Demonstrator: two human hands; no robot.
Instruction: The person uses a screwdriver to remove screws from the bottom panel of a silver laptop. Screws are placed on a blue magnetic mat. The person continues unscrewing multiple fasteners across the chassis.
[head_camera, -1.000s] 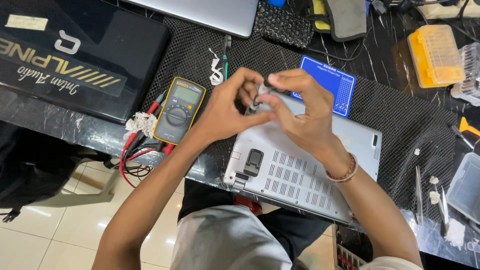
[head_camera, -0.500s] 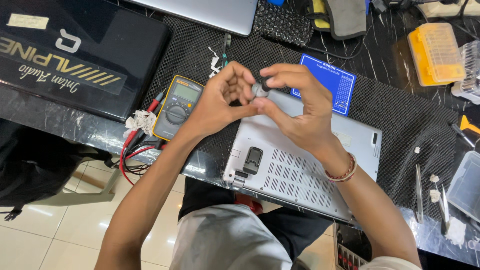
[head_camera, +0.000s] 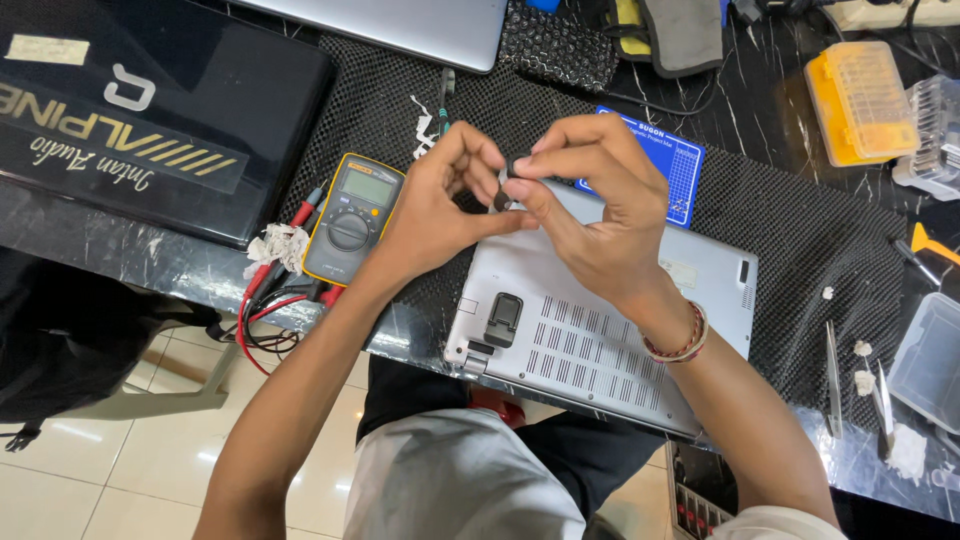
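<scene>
Left hand (head_camera: 440, 200): pinching small dark part (head_camera: 502, 197).
Right hand (head_camera: 590, 215): pinching same part.
Advice: keep over laptop (head_camera: 600, 330), grip light.

Dark marble bench (head_camera: 120, 262), black woven mat (head_camera: 800, 250) on it — black flat case (head_camera: 180, 110), yellow parts box (head_camera: 860, 100), tweezers (head_camera: 832, 380)

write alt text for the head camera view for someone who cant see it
Seen from above, a person's left hand and right hand pinch a small dark part together over an upturned silver laptop on a black mesh mat. A yellow multimeter with red and black leads lies to the left.
</scene>
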